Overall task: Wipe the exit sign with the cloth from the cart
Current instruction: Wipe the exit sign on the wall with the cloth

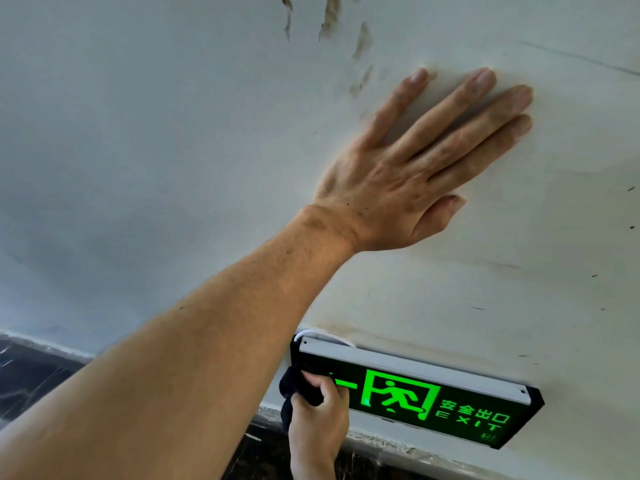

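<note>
**Cloth pressed to the lit exit sign while the other hand braced on the wall**

Head view: the exit sign (415, 393) sat low on a white wall (173, 133), just above the dark skirting (34, 372) and floor, its green running figure and lettering glowing on a black face under a pale top rail. A white cable (308, 332) looped out behind its upper left corner.

The left hand (408, 168) lay flat against the wall well above the sign, fingers spread and fully open, holding nothing; the bare forearm crossed the frame from the lower left. It looked like a brace for leaning down.

The right hand (318, 417) came up from the bottom edge, fingers curled closed around a dark cloth (298, 386). The bunched cloth touched the left end of the sign's face, next to the green arrow, with a tail of fabric hanging below the hand.

The step in hand appeared to be the wiping itself, with the cloth at the sign's left end. Most of the face, from the running figure across to the lettering at the right, lay uncovered, so it could not be told how much had been cleaned. The next move would likely call for drawing the cloth rightward along the face with steady, light pressure, keeping clear of the cable at the corner. The top rail and frame edges might want a pass too.
</note>
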Tool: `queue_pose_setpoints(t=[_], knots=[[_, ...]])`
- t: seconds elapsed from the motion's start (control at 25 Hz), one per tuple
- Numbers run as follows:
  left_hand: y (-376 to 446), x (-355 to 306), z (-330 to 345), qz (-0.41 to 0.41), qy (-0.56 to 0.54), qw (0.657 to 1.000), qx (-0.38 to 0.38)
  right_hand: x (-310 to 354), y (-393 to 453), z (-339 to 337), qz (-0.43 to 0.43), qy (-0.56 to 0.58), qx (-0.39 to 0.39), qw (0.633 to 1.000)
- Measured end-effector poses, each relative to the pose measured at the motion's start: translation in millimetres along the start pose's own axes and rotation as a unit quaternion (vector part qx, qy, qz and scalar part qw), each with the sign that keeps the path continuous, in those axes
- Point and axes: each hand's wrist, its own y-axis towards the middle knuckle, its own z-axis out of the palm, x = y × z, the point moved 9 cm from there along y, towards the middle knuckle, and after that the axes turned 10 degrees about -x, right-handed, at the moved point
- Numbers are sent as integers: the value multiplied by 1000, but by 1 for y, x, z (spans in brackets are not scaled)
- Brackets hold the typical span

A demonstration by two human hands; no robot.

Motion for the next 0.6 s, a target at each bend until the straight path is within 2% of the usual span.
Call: queue_pose_setpoints(t=[0.36, 0.6], knots=[[1, -1, 0, 1, 1, 1000, -3, -22, 4, 11, -7, -53, 6, 999], [1, -1, 0, 1, 3, 1000, -5, -28, 8, 0, 4, -33, -10, 999]])
